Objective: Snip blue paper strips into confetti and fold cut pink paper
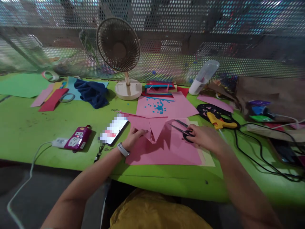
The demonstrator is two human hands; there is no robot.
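Note:
My left hand (pixel 135 136), with a white watch on the wrist, pinches a folded piece of pink paper (pixel 152 127) at its left edge. My right hand (pixel 202 137) grips the black handles of a pair of scissors (pixel 182 128), whose blades are apart and point left toward the folded paper. Both hands rest over a large pink sheet (pixel 166 149) lying flat on the green table (pixel 35 124).
A phone (pixel 113 130) and a purple power strip (pixel 77 138) lie left of my left hand. A desk fan (pixel 119 47) stands behind, with a blue cloth (pixel 92 92), tape rolls and coloured sheets. A yellow glue gun (pixel 220 122), black cables and a paper bag sit right.

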